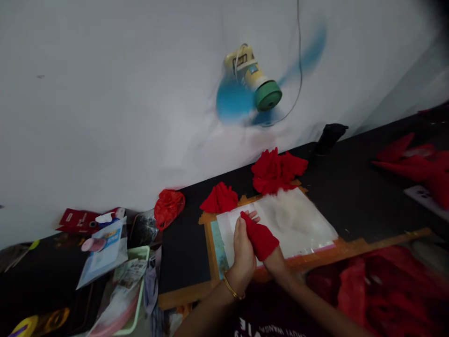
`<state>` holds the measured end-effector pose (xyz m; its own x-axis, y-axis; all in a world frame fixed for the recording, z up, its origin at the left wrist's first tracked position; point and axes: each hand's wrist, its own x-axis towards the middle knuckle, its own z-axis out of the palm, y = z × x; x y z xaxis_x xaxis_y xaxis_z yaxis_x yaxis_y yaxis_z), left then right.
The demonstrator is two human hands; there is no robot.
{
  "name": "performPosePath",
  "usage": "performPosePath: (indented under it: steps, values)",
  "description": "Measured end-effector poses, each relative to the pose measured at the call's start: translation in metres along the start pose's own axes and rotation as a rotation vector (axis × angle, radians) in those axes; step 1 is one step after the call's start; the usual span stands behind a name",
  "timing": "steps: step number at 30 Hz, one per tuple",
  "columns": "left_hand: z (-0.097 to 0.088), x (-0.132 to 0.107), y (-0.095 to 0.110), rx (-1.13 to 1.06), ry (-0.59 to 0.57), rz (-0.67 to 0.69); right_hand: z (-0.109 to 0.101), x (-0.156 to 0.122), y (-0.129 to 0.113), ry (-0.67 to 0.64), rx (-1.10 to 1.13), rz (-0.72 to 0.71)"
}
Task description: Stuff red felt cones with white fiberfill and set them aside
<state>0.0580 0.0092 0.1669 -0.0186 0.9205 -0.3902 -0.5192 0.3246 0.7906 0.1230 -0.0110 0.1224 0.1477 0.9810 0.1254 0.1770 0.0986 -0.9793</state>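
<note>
A small red cloth pouch (260, 238) covers my right hand (270, 248) down to the wrist, so its fingers are hidden inside. My left hand (244, 245), with a gold bangle at the wrist, presses against the pouch from the left. Its thumb lies along the near side and its fingertips show behind the pouch's tip. Both hands are above a white sheet (228, 234) on the table. Just beyond, a pale fluffy heap (287, 208) lies on the sheet, blurred in outline.
Red cloth pieces (220, 198) and a larger red pile (275, 171) stand along the table's back edge. A red plastic bag (169, 208) is further left, near a green-rimmed basket (143, 276). A spinning wall fan (268, 96) hangs above. More red fabric (372, 285) lies at right.
</note>
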Motion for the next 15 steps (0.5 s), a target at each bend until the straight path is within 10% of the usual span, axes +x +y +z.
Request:
performPosePath:
  steps: [15]
  values:
    - [0.004,-0.021,-0.012,0.188,0.002,0.124,0.004,-0.017,0.016,0.098,0.171,0.164]
